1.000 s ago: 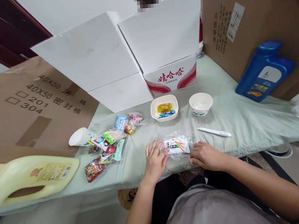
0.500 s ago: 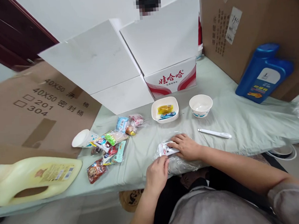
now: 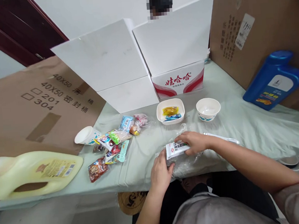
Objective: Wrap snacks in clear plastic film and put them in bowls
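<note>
A white packet (image 3: 176,149) with dark printed characters lies over crumpled clear plastic (image 3: 181,165) near the table's front edge. My right hand (image 3: 194,141) is closed around the packet's right end, the fingers over its top. At the packet's left end is my left hand (image 3: 161,171), its thumb apart from the fingers; the fingertips are close to the packet's edge and partly hidden. Just beyond my right wrist lies a white box cutter (image 3: 224,137), partly covered by the forearm.
A white tray (image 3: 158,115) holds yellow and blue packets; a paper bowl (image 3: 209,116) stands right of it. Several snack packets (image 3: 98,168) and a tipped paper bowl (image 3: 84,136) lie left. A yellow jug (image 3: 53,170), white carton (image 3: 127,93), brown cartons (image 3: 46,105) and blue bottle (image 3: 275,82) surround them.
My right hand has gripped the packet and tilted it up, showing more of its print. My left fingers have parted from their pinch at its left corner. The view has shifted slightly.
</note>
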`<state>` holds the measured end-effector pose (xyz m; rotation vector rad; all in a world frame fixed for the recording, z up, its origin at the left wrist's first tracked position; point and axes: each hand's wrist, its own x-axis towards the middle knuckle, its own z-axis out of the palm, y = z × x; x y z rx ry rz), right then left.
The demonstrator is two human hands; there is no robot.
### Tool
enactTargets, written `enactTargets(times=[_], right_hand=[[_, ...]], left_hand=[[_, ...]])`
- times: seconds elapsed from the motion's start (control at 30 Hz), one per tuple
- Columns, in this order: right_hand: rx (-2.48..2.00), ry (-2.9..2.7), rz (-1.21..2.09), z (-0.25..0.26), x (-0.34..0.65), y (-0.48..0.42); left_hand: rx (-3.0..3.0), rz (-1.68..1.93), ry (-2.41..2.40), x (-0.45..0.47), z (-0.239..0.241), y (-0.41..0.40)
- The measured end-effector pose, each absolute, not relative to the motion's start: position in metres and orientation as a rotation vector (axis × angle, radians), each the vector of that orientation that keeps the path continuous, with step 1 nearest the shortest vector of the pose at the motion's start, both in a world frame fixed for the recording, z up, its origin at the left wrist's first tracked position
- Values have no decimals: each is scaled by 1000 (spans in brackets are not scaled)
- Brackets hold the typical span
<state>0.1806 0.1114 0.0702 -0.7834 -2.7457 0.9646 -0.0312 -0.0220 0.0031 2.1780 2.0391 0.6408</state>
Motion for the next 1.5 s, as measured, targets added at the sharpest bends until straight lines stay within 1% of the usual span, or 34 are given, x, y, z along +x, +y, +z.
enactTargets(times=[0.1, 0.2, 0.3, 0.37, 0.43, 0.5, 0.6, 0.7, 0.73, 0.8, 0.83, 0.9, 0.97, 1.1, 1.17, 1.2, 1.27, 1.33, 1.37, 1.43, 1.5], right_hand=[[-660, -2515, 1306, 88, 183, 141], [-711, -2352, 1351, 109, 173, 185], [-921, -2308, 1230, 124, 155, 233], [-1112, -2361, 1054, 129, 143, 258], [-1245, -2385, 905, 132, 134, 275], [-1288, -2369, 817, 133, 127, 280], [-1228, -2361, 728, 133, 114, 256], [-1006, -2486, 791, 123, 107, 199], [-870, -2584, 862, 117, 109, 176], [-390, -2918, 1008, 102, 120, 132], [-319, -3046, 1003, 94, 129, 114], [-502, -3181, 835, 79, 152, 88], [-722, -3161, 722, 67, 176, 74], [-974, -2993, 653, 50, 208, 61], [-1037, -2923, 620, 43, 215, 53], [-1049, -2888, 606, 40, 216, 50], [-1017, -2817, 576, 34, 215, 45], [-952, -2724, 561, 28, 213, 45], [-946, -2655, 576, 25, 212, 48], [-1039, -2454, 666, 20, 211, 57], [-1189, -2230, 788, 16, 210, 70]], left_hand=[[2203, 644, 2041, -33, -2, -23], [2218, 642, 2046, -33, -6, -25], [2221, 643, 2045, -32, -9, -26], [2216, 651, 2048, -32, -9, -26], [2205, 652, 2048, -32, -9, -27], [2194, 650, 2050, -31, -9, -28], [2203, 655, 2054, -29, -8, -30], [2238, 638, 2072, -23, -5, -31], [2250, 629, 2084, -21, -4, -31], [2280, 622, 2102, -18, -1, -31], [2295, 623, 2113, -19, 1, -30], [2306, 619, 2155, -25, 4, -28], [2260, 601, 2238, -39, 9, -25], [2023, 635, 2547, -65, 25, -17], [2037, 747, 2600, -66, 34, -14], [2119, 822, 2520, -62, 37, -13], [2343, 889, 2146, -50, 41, -13], [2473, 803, 1729, -36, 40, -14], [2490, 739, 1595, -30, 38, -15], [2473, 680, 1502, -23, 33, -17], [2435, 694, 1517, -22, 29, -20]])
